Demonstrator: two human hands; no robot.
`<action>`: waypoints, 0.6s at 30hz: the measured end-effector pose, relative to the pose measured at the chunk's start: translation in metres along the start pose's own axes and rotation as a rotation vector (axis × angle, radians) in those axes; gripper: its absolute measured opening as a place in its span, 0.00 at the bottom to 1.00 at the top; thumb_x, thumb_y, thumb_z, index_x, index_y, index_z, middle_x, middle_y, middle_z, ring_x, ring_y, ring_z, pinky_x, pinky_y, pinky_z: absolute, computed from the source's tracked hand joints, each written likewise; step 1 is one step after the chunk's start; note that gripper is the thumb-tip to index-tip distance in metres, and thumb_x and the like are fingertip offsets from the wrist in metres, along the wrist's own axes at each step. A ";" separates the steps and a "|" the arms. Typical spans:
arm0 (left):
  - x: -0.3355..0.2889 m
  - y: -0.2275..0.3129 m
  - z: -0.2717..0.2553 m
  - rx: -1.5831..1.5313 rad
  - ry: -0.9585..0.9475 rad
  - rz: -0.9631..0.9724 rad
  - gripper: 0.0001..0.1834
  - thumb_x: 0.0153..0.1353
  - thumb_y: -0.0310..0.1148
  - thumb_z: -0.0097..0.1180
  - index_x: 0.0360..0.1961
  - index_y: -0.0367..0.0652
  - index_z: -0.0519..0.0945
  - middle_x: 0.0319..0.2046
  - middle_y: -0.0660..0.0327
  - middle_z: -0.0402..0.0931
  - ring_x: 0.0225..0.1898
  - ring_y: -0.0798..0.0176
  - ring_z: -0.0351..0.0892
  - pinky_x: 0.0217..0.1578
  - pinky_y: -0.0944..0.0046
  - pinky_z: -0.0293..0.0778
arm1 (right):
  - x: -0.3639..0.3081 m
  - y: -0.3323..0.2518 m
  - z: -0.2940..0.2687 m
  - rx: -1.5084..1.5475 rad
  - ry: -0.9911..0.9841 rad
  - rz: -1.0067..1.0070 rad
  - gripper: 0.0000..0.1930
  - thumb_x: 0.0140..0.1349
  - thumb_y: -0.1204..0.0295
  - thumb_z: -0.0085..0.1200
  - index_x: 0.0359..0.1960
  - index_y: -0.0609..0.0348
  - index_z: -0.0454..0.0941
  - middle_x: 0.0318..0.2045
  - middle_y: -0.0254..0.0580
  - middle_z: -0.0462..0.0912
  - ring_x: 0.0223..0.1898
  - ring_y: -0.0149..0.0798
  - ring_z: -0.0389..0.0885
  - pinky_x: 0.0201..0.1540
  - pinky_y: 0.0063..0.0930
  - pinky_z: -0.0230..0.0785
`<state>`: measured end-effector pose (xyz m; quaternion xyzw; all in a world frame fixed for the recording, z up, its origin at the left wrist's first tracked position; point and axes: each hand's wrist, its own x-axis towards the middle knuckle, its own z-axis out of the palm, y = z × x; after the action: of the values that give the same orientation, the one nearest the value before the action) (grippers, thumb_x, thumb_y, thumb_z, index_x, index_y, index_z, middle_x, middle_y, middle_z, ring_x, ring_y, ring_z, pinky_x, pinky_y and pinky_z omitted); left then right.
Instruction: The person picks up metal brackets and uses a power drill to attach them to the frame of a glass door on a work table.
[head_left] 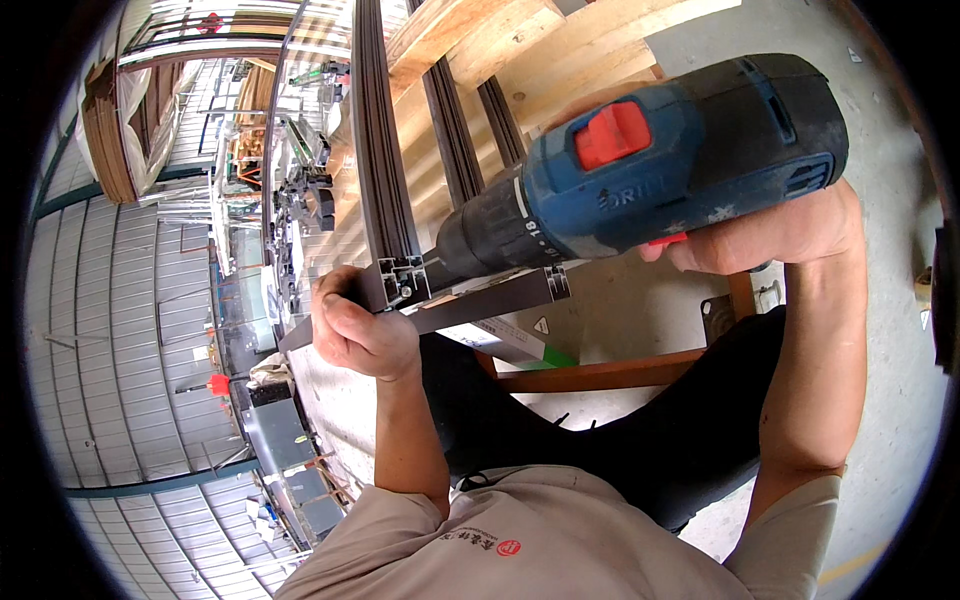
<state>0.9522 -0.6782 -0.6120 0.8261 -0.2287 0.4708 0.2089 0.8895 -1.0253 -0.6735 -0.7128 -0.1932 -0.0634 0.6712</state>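
Note:
My right hand (775, 235) is wrapped round the grip of a blue and black cordless drill (690, 160) with red switches. The drill's chuck points left, and its tip meets the cut end of a dark brown metal profile (378, 150). Around that same end my left hand (358, 325) is closed, with the fingers on its outer side. Channels and a small round screw or hole show in the silver cut face. Whether the bit is inside the metal is too small to tell.
Two more dark profiles (455, 135) lie parallel on pale wooden boards (520, 60). Another dark profile (490, 302) crosses below the drill. Between my legs is a brown frame bar (610, 374), near a box with a green edge (510, 340). Racks and workshop clutter stand at the left.

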 end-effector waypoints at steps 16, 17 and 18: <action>0.001 0.001 -0.001 0.005 -0.021 0.033 0.22 0.68 0.32 0.38 0.27 0.27 0.79 0.24 0.50 0.78 0.24 0.56 0.77 0.25 0.61 0.71 | 0.008 0.000 0.007 0.055 -0.010 0.016 0.26 0.44 0.76 0.71 0.50 0.58 0.84 0.39 0.41 0.89 0.41 0.37 0.88 0.47 0.33 0.82; 0.001 0.001 -0.001 0.005 -0.020 0.040 0.22 0.68 0.32 0.38 0.27 0.27 0.79 0.24 0.50 0.78 0.24 0.55 0.76 0.25 0.61 0.71 | 0.008 0.000 0.008 0.060 -0.011 0.019 0.26 0.44 0.76 0.71 0.50 0.58 0.84 0.39 0.42 0.89 0.40 0.37 0.88 0.47 0.33 0.82; 0.001 0.002 -0.001 0.004 -0.017 0.035 0.22 0.68 0.32 0.38 0.27 0.27 0.79 0.24 0.50 0.78 0.24 0.55 0.76 0.25 0.61 0.71 | 0.007 0.000 0.008 0.065 -0.011 0.022 0.26 0.44 0.77 0.70 0.50 0.59 0.84 0.39 0.42 0.89 0.40 0.38 0.88 0.46 0.33 0.82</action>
<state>0.9510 -0.6791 -0.6107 0.8263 -0.2440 0.4678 0.1972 0.8949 -1.0163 -0.6719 -0.6931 -0.1912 -0.0459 0.6935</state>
